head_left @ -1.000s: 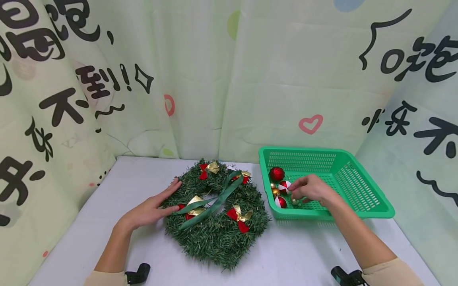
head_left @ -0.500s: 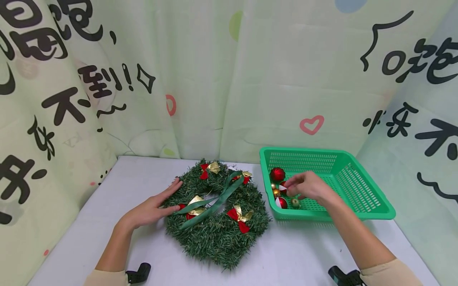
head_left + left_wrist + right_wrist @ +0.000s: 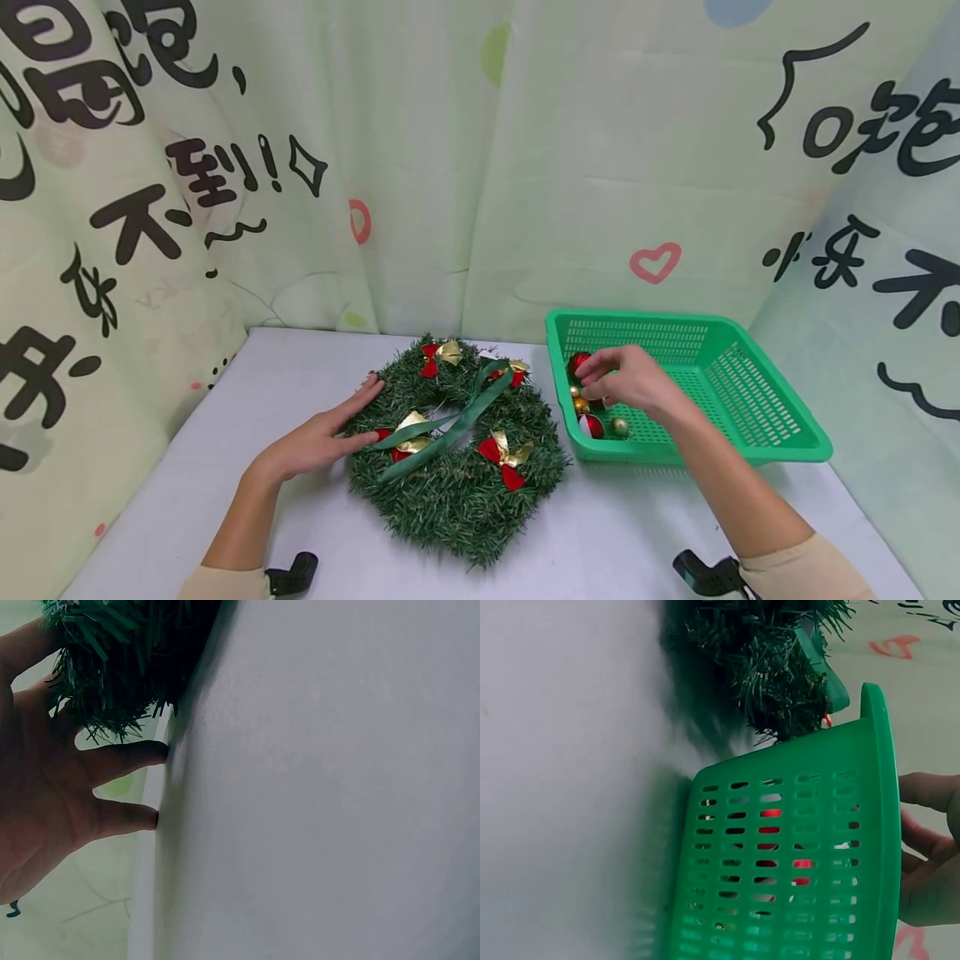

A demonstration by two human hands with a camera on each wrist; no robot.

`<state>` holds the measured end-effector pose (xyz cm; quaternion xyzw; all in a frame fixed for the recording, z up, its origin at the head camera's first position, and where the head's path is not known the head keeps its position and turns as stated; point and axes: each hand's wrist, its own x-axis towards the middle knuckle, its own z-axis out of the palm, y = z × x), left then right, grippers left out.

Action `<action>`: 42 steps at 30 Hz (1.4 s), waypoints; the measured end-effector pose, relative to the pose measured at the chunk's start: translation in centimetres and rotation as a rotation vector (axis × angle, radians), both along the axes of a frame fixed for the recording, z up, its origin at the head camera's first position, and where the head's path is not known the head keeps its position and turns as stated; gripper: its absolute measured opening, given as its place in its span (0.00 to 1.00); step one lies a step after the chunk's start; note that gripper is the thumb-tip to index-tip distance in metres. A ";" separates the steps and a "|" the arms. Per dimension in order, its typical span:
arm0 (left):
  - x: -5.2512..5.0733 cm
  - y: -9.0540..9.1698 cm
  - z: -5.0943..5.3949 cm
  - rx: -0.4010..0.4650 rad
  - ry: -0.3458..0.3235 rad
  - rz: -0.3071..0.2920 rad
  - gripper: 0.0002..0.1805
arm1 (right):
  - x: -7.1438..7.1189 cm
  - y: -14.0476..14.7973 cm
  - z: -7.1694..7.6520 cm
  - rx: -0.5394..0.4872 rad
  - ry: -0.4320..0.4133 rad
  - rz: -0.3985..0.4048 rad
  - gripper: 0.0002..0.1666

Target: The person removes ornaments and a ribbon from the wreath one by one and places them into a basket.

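My left hand (image 3: pixel 318 442) rests with spread fingers on the left edge of a green Christmas wreath (image 3: pixel 457 500), which carries red and gold bows (image 3: pixel 502 457) and a green ribbon (image 3: pixel 450 437). In the left wrist view, two fingertips of the left hand (image 3: pixel 45 787) reach the table. Over the left end of a green plastic basket (image 3: pixel 750 450) is my right hand (image 3: pixel 630 383), its fingers at a red bauble (image 3: pixel 578 361) that they partly cover. A red-and-white bauble (image 3: pixel 591 426), a gold bauble (image 3: pixel 581 406) and a pale gold bauble (image 3: pixel 620 427) lie nearby. The basket wall hides the right fingertips in the right wrist view.
A white-covered table (image 3: pixel 337 533) bears the wreath and, to its right, the basket. Pale curtains (image 3: pixel 420 167) with dark lettering surround the back and sides. Close by the wreath's right edge stands the basket's left wall (image 3: pixel 772 847).
My right hand has moved back and slightly left inside the basket, from the striped bauble to the red one. My left hand keeps its place on the wreath.
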<state>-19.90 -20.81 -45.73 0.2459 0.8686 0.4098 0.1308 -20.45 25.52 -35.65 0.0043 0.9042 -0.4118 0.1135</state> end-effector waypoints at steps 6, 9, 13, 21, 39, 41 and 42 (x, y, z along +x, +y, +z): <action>0.0 0.0 0.0 -0.006 0.003 0.001 0.45 | -0.3 -0.8 0.6 -0.009 0.027 0.014 0.16; 0.0 0.0 0.0 -0.005 0.004 0.002 0.45 | -0.4 -1.2 0.7 -0.037 0.048 0.037 0.16; -0.1 0.0 0.0 -0.006 0.005 0.003 0.45 | -0.7 -1.8 0.8 -0.070 0.057 0.057 0.16; 0.0 0.1 0.1 0.001 -0.002 -0.003 0.45 | -1.2 -2.8 0.8 -0.098 0.074 0.082 0.16; 0.1 0.0 0.3 -0.002 -0.006 0.000 0.45 | -2.7 -5.2 0.5 -0.066 0.066 0.165 0.19; 0.1 0.0 0.3 -0.007 -0.003 0.001 0.45 | -2.8 -5.6 0.5 -0.053 0.069 0.173 0.20; 0.1 0.0 0.3 -0.008 -0.005 0.003 0.45 | -2.9 -5.8 0.5 -0.048 0.070 0.177 0.20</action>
